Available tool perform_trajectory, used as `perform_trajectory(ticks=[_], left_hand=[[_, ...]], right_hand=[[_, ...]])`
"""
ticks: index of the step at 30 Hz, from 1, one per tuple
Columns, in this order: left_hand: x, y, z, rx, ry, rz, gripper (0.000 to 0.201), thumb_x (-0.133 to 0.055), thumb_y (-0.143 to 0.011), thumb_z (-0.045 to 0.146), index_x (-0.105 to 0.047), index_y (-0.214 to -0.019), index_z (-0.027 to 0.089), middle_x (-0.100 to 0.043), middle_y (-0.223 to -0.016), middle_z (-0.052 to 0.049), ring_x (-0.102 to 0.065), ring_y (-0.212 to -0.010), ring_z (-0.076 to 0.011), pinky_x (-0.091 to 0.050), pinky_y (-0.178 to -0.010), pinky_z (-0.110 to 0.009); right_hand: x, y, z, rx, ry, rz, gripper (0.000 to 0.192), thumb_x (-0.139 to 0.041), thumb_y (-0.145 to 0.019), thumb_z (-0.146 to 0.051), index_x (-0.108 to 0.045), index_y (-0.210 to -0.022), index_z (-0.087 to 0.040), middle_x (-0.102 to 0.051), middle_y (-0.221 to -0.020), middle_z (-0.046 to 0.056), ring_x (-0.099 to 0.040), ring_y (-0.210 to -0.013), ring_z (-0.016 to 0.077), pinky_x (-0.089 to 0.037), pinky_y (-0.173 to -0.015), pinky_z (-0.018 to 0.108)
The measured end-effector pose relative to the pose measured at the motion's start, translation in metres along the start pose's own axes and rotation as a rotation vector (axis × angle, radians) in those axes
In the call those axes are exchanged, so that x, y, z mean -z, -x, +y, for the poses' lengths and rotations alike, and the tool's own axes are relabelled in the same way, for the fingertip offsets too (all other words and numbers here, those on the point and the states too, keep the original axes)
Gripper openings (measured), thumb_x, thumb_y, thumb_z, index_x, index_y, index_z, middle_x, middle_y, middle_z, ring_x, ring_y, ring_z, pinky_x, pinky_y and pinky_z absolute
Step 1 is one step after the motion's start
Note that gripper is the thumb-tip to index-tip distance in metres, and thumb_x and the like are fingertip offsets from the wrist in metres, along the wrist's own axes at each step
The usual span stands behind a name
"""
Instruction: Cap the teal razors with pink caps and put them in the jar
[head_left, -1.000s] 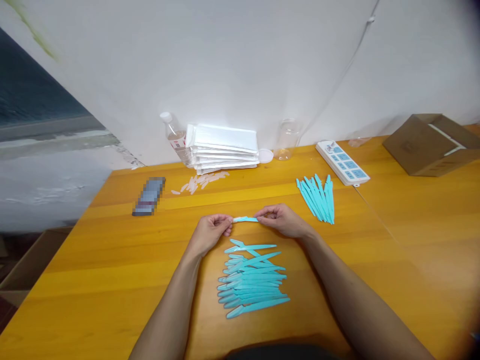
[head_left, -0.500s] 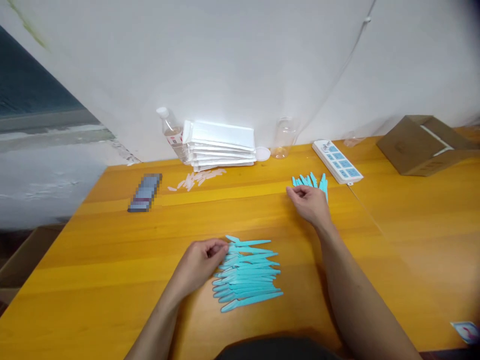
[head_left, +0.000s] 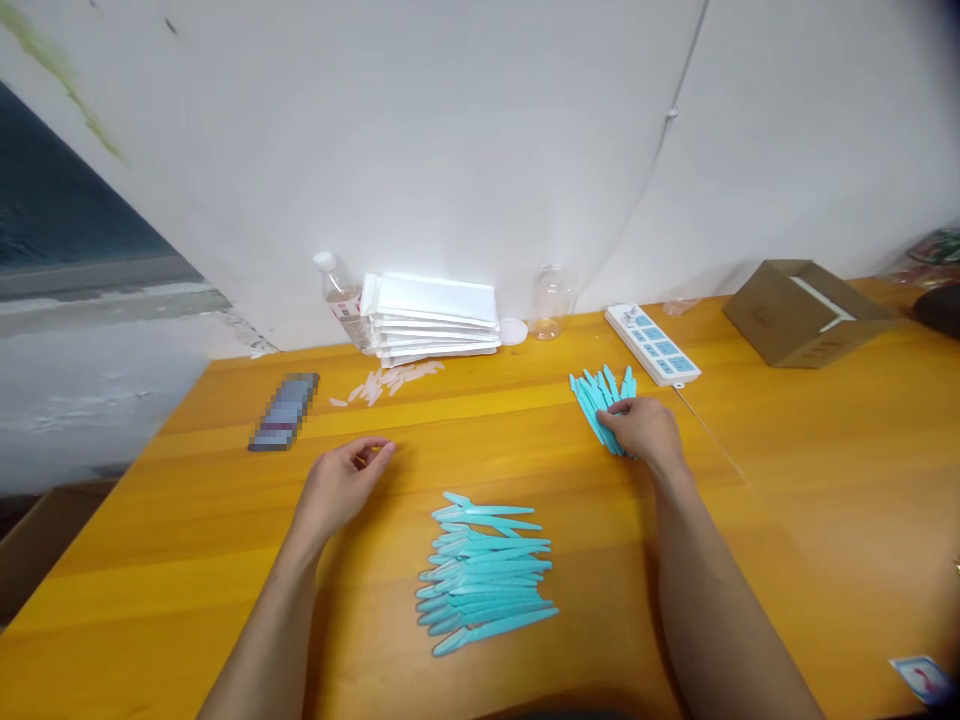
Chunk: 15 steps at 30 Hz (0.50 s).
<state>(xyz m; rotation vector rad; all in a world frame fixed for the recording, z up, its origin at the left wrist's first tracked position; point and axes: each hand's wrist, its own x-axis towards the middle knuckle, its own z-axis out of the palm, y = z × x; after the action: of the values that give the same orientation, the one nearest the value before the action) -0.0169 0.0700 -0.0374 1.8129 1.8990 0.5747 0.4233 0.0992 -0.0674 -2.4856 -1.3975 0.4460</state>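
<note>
Side by side in front of me lie many turquoise eyebrow razors (head_left: 487, 572), most with their handles pointing right. Further off, to the right, a second bunch of eyebrow razors (head_left: 596, 405) is loosely fanned. My right hand (head_left: 645, 430) is over that bunch, thumb and fingers closed on a razor at its edge; its palm hides part of the bunch. To the left of the near row my left hand (head_left: 341, 490) hovers above the table, thumb and forefinger tips together, with nothing visible between them. Beyond it are small translucent pale strips (head_left: 386, 382) in a scattered heap.
A phone (head_left: 285, 412) lies at the left. Along the wall stand a bottle (head_left: 345, 305), a stack of white packets (head_left: 435, 315), a clear jar (head_left: 551, 303) with a round lid (head_left: 513, 331) beside it, a power strip (head_left: 652, 345) and a cardboard box (head_left: 787, 315).
My left hand has left the near row's edge and moved left and away. My right hand has come down onto the far bunch, shifting right. The view has tilted slightly.
</note>
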Motion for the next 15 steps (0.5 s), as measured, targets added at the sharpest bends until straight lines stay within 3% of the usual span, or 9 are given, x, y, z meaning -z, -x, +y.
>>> perform_trajectory(ticks=[4, 7, 9, 11, 13, 15], left_hand=[[-0.007, -0.036, 0.0, -0.029, -0.044, 0.043, 0.044, -0.057, -0.086, 0.059, -0.074, -0.098, 0.02, -0.072, -0.08, -0.002, -0.063, -0.069, -0.0179, -0.044, -0.063, -0.026], [-0.018, -0.069, 0.005, -0.098, -0.195, 0.126, 0.035, -0.058, -0.089, 0.048, -0.075, -0.104, 0.022, -0.073, -0.097, -0.005, -0.067, -0.084, -0.0212, -0.047, -0.075, -0.03], [-0.025, -0.089, 0.008, -0.1, -0.308, 0.182, 0.034, -0.056, -0.09, 0.043, -0.075, -0.11, 0.023, -0.071, -0.112, -0.008, -0.066, -0.097, -0.0253, -0.048, -0.084, -0.035], [-0.03, -0.103, 0.011, -0.046, -0.387, 0.202, 0.035, -0.054, -0.091, 0.042, -0.075, -0.113, 0.024, -0.068, -0.121, -0.01, -0.065, -0.103, -0.0294, -0.049, -0.088, -0.04], [-0.033, -0.113, 0.011, 0.004, -0.433, 0.183, 0.035, -0.053, -0.092, 0.043, -0.077, -0.109, 0.025, -0.067, -0.122, -0.01, -0.065, -0.103, -0.0315, -0.049, -0.088, -0.042], [-0.034, -0.117, 0.009, 0.017, -0.457, 0.158, 0.033, -0.054, -0.091, 0.044, -0.078, -0.102, 0.025, -0.069, -0.119, -0.011, -0.066, -0.101, -0.0319, -0.05, -0.087, -0.042]], right_hand=[[0.003, -0.001, 0.0, 0.021, -0.142, 0.01, 0.023, -0.066, -0.071, -0.04, -0.075, -0.078, -0.02, -0.07, -0.069, 0.007, -0.064, -0.068, 0.0234, -0.04, -0.059, 0.03], [0.004, 0.009, -0.012, 0.125, -0.455, -0.057, 0.025, -0.07, -0.071, -0.043, -0.071, -0.076, -0.018, -0.067, -0.065, 0.004, -0.06, -0.061, 0.0182, -0.04, -0.055, 0.027], [-0.001, 0.022, -0.028, 0.25, -0.735, -0.212, 0.031, -0.073, -0.071, -0.047, -0.068, -0.078, -0.018, -0.07, -0.071, 0.004, -0.061, -0.064, 0.0161, -0.045, -0.059, 0.026], [-0.011, 0.037, -0.046, 0.327, -0.933, -0.473, 0.037, -0.077, -0.069, -0.051, -0.065, -0.08, -0.018, -0.072, -0.078, 0.005, -0.065, -0.069, 0.0159, -0.05, -0.065, 0.027], [-0.024, 0.051, -0.062, 0.351, -1.017, -0.69, 0.041, -0.078, -0.07, -0.053, -0.063, -0.084, -0.018, -0.072, -0.08, 0.005, -0.066, -0.067, 0.0146, -0.051, -0.063, 0.027], [-0.037, 0.06, -0.074, 0.36, -1.028, -0.821, 0.043, -0.078, -0.07, -0.053, -0.061, -0.086, -0.018, -0.069, -0.077, 0.002, -0.062, -0.06, 0.0115, -0.046, -0.054, 0.023]])
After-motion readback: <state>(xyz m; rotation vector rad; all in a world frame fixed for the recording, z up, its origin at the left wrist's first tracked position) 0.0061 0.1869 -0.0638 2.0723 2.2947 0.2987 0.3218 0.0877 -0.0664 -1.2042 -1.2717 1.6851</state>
